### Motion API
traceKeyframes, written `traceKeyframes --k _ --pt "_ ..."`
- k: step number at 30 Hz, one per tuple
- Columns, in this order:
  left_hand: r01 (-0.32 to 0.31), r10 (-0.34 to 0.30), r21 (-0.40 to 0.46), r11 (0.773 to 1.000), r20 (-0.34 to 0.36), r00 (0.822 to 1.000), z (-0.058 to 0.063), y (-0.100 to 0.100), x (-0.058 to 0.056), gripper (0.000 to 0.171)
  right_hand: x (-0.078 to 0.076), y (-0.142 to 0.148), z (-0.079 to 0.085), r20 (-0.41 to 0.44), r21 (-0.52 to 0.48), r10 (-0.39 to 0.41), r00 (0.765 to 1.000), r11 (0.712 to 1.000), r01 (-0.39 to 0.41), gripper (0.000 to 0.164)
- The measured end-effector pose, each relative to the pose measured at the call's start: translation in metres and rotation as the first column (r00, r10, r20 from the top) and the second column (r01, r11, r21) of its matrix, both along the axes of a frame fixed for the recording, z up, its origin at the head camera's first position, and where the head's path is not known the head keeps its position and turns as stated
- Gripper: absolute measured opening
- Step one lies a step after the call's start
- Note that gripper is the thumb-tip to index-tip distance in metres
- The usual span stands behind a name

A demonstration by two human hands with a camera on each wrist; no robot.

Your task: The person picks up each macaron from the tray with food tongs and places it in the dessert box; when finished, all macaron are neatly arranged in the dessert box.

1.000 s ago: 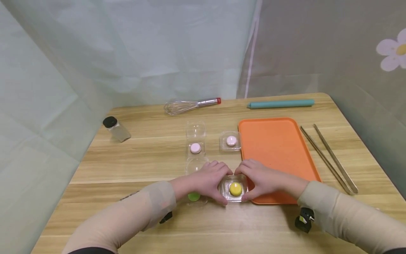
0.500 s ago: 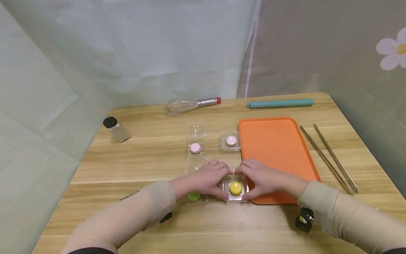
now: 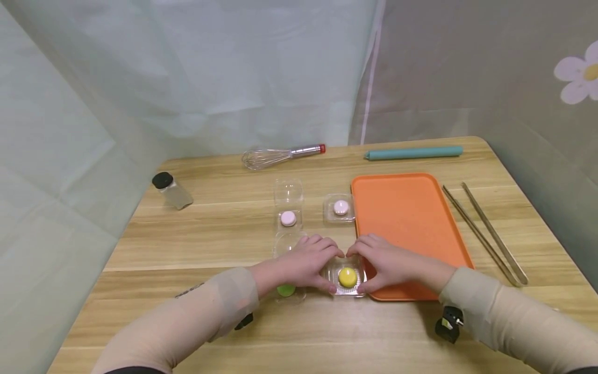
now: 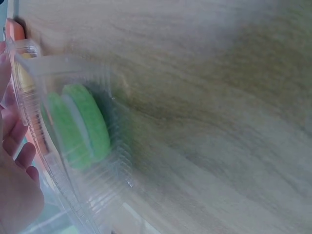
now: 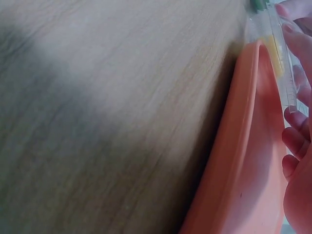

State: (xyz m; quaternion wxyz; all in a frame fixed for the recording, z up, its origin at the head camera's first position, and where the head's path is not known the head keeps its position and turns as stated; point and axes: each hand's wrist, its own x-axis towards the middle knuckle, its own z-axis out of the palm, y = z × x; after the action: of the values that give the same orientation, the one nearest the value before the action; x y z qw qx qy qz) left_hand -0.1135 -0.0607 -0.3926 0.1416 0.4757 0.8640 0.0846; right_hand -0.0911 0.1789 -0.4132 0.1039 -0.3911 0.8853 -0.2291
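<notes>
The thumb of the person's left hand (image 3: 310,262) has shifted slightly beside the small, square, clear plastic box (image 3: 337,264). A second ago its tip reached down to the box's near edge; now it sits a little farther from the person, at the near left corner.

Table (image 3: 196,246): light wood grain, rounded far right corner. Whisk (image 3: 297,151) lies along far edge, red handle end pointing right. Teal rod (image 3: 415,152) right of it, also by far edge. Black-topped jar (image 3: 176,195) near table's left edge, toward far side. Orange tray (image 3: 397,208) flat on right half. Metal tongs (image 3: 514,266) right of tray, spread at far end, meeting at near end. Left of tray, four clear plastic containers: far left container (image 3: 288,193), lid open; near left container (image 3: 287,243), lid open; far right container (image 3: 328,213), by tray's rim; near right container (image 3: 334,270), just beside tray.
</notes>
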Motion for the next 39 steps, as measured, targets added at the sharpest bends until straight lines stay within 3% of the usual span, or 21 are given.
traceKeyframes --k 10,19,25,32,39 --pt "-0.02 0.02 0.012 1.0 -0.005 1.0 -0.001 0.0 -0.001 0.073 -0.001 0.003 0.0 -0.013 -0.027 -0.019 1.0 0.999 0.019 0.063" --pt "-0.051 0.052 0.045 0.998 -0.027 0.998 0.003 -0.008 -0.004 0.079 -0.003 0.006 0.006 0.044 -0.03 -0.063 0.997 0.997 0.064 0.068" --pt "-0.085 0.089 0.081 0.993 -0.055 0.994 0.009 -0.027 -0.012 0.079 -0.008 0.002 0.013 0.022 -0.083 -0.048 0.999 0.995 0.05 0.066" --pt "-0.21 0.213 0.095 0.973 -0.026 0.977 0.008 -0.059 -0.018 0.083 -0.019 -0.013 0.02 0.027 -0.109 -0.055 0.998 0.992 0.058 0.067" --pt "-0.296 0.298 0.138 0.945 0.003 0.955 0.006 -0.088 -0.02 0.086 -0.03 -0.034 0.026 0.063 -0.077 -0.088 0.994 0.993 0.093 0.071"
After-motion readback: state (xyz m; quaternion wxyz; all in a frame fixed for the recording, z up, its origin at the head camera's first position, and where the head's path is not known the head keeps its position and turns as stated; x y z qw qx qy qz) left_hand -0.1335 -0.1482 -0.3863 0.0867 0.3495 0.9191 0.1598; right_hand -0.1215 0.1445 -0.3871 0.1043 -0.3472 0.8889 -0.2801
